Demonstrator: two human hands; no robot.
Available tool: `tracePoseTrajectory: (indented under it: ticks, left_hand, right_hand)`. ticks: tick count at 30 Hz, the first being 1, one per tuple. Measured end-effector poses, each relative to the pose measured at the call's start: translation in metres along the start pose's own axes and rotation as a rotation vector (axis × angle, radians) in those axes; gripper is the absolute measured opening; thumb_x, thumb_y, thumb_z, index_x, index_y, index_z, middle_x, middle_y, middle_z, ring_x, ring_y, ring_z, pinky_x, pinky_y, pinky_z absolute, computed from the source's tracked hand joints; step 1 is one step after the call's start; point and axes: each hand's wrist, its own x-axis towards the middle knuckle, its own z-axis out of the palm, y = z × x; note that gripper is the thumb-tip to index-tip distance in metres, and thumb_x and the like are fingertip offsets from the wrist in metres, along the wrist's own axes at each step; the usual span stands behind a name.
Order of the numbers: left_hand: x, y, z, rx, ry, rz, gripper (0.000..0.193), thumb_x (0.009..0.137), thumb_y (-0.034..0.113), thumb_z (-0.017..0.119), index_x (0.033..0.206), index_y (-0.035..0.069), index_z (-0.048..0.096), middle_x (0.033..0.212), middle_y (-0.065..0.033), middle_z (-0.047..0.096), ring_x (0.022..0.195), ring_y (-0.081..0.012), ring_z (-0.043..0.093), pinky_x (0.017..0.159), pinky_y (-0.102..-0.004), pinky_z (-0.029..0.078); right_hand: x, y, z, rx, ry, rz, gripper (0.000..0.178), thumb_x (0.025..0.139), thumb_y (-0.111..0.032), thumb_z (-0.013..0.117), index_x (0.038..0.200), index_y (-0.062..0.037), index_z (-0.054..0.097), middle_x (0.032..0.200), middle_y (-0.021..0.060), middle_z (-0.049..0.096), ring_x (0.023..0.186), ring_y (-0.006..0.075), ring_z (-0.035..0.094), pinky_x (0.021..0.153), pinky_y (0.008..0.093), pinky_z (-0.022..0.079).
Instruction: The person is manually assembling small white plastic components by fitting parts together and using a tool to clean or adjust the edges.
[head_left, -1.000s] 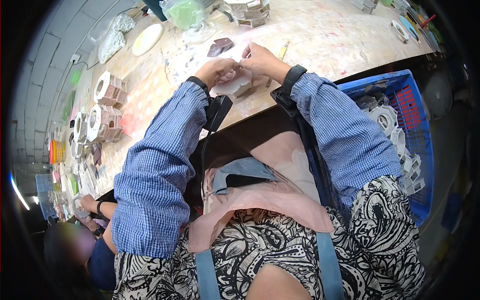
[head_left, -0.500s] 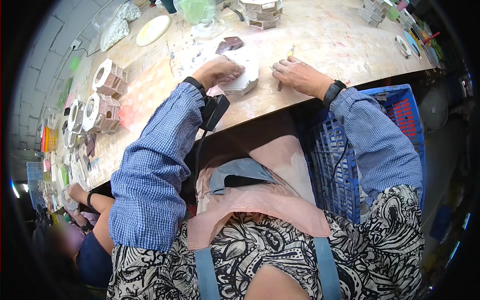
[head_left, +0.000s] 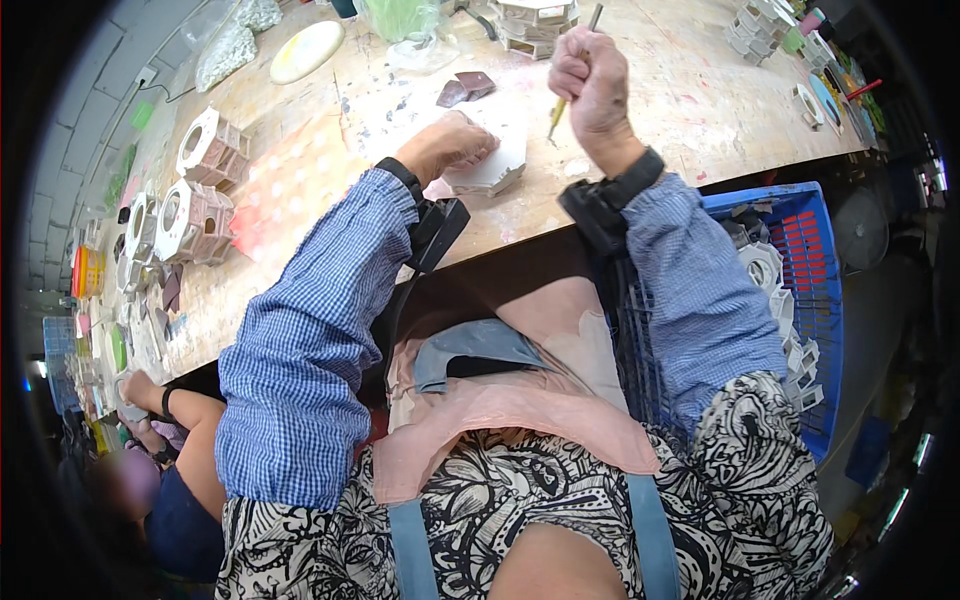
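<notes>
My left hand (head_left: 448, 145) is closed on the edge of a white, flat-topped polygonal piece (head_left: 506, 163) on the table near its front edge. In my right hand (head_left: 594, 92), a slim pen-like tool (head_left: 557, 116) is held in a fist, raised to the right of the piece. Its lower part is yellow with a thin dark tip pointing down at the table, apart from the white piece. The dark upper end sticks out above the fist. Folded dark brown sheets (head_left: 466, 88), perhaps sandpaper, lie just beyond my left hand.
Several white openwork polygonal frames (head_left: 190, 215) stand at the left, with more stacked at the back (head_left: 533, 28). A blue crate (head_left: 822, 300) with white frames inside is below the table's right edge. Another person's arm (head_left: 196, 408) reaches in at lower left.
My right hand has risen from the tabletop, closed round the pen-like tool and turned upright. My left hand stays on the white piece, which has shifted slightly right.
</notes>
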Motion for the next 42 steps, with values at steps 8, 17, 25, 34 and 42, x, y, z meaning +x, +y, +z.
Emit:
tracePoseTrajectory:
  ticks: [8,17,25,34,42]
  left_hand:
    - [-0.006,0.004,0.007,0.080,0.091,0.019,0.023,0.073,0.020,0.067,0.080,-0.002,0.067,0.073,-0.0081,0.062,0.065,-0.0146,0.056,0.059,-0.0280,0.044]
    - [-0.007,-0.003,0.004,0.213,0.061,0.182,0.027,0.073,0.024,0.066,0.081,-0.002,0.068,0.073,-0.0086,0.062,0.066,-0.0159,0.057,0.060,-0.0287,0.044]
    - [-0.013,0.008,0.006,0.100,0.088,0.034,0.030,0.074,0.025,0.064,0.081,-0.003,0.066,0.072,-0.0104,0.062,0.066,-0.0174,0.057,0.060,-0.0292,0.045]
    - [-0.002,-0.005,0.003,0.331,0.015,0.230,0.032,0.074,0.025,0.063,0.080,-0.006,0.065,0.073,-0.0122,0.062,0.065,-0.0172,0.058,0.059,-0.0306,0.046]
    - [-0.005,-0.002,0.002,0.421,0.039,0.307,0.030,0.069,0.022,0.062,0.078,-0.006,0.063,0.074,-0.0120,0.061,0.064,-0.0178,0.055,0.056,-0.0313,0.044]
  right_hand:
    - [-0.003,0.024,0.027,0.080,0.137,-0.134,0.047,0.094,-0.031,0.046,0.053,-0.0143,0.030,0.046,-0.0056,0.025,0.039,0.0058,0.020,0.038,0.0232,0.019]
    - [-0.007,0.033,0.035,0.092,0.070,-0.143,0.046,0.093,-0.032,0.047,0.055,-0.0123,0.030,0.049,-0.0046,0.026,0.041,0.0063,0.021,0.040,0.0244,0.020]
    - [-0.008,0.042,0.030,0.085,0.027,-0.155,0.039,0.092,-0.031,0.051,0.060,-0.0104,0.042,0.050,-0.0051,0.036,0.042,0.0046,0.030,0.038,0.0226,0.024]
    - [-0.019,0.049,0.037,-0.164,-0.026,-0.174,0.039,0.093,-0.035,0.049,0.064,-0.0104,0.040,0.052,-0.0048,0.032,0.044,0.0054,0.028,0.041,0.0222,0.024]
    - [-0.026,0.047,0.036,-0.184,0.008,-0.189,0.039,0.095,-0.032,0.046,0.063,-0.0099,0.040,0.053,-0.0039,0.033,0.044,0.0057,0.026,0.042,0.0237,0.023]
